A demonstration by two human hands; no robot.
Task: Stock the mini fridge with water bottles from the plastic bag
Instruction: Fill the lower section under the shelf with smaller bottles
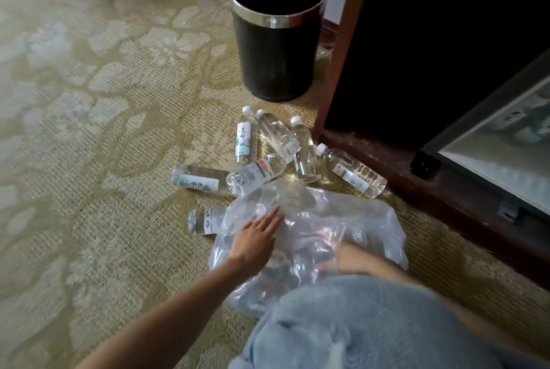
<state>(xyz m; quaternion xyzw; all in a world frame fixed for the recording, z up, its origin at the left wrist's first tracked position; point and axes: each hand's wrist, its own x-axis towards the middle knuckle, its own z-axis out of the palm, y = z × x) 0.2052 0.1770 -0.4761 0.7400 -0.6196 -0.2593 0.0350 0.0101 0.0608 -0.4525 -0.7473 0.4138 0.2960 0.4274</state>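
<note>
- Water bottles (247, 139) lie on their sides on the carpet (89, 130). I count seven, in a loose bunch.
- They are just past the plastic bag (342, 219), between it and the black bin (276, 41).
- The plastic bag is clear and crumpled. It sits on the carpet right in front of the person's knee (366, 258).
- A half-hidden bottle (205, 221) pokes out from under the bag's left edge.
- The left hand (256, 237) rests on top of the bag. Its fingers are straight and close together, and it grips nothing.
- A blurry patch beside the knee may be the right hand (326, 264). I cannot tell if it holds anything.
- The black bin has a silver rim and stands upright by the wall.
- A dark cupboard (431, 41) is to the right of the bottles. The rightmost bottle (354, 173) lies just beside its wooden base.
</note>
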